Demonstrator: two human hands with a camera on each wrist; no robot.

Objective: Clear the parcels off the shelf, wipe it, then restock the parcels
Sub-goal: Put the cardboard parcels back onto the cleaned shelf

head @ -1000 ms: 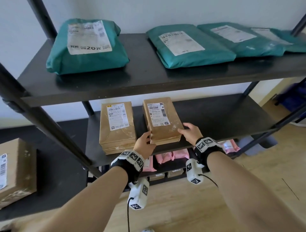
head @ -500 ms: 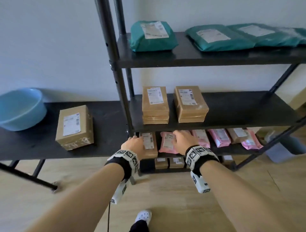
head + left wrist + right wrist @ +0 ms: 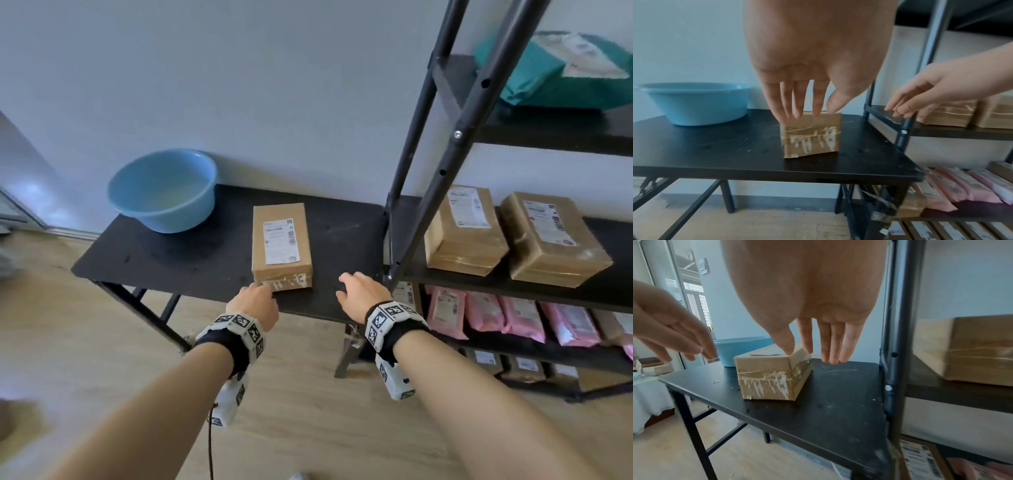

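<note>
A brown cardboard parcel [image 3: 281, 246] with a white label lies alone on the black side table [image 3: 191, 253]. My left hand [image 3: 255, 298] hovers at its near left corner with fingers straight [image 3: 807, 107]; whether the fingertips touch the box [image 3: 812, 136] I cannot tell. My right hand [image 3: 359, 291] hangs to the right of the box with fingers straight [image 3: 813, 350], holding nothing. Two more brown parcels [image 3: 462, 236] [image 3: 551, 240] sit side by side at the left end of the rack's middle shelf [image 3: 496, 282].
A blue basin [image 3: 164, 190] stands at the table's back left. The rack's black uprights [image 3: 421, 192] rise just right of my right hand. Green parcels [image 3: 565, 72] lie on the top shelf, pink ones [image 3: 507, 315] below. The floor is pale wood.
Both hands let go of the second parcel on the middle shelf, drew back and swung left. They now hover either side of the box on the side table.
</note>
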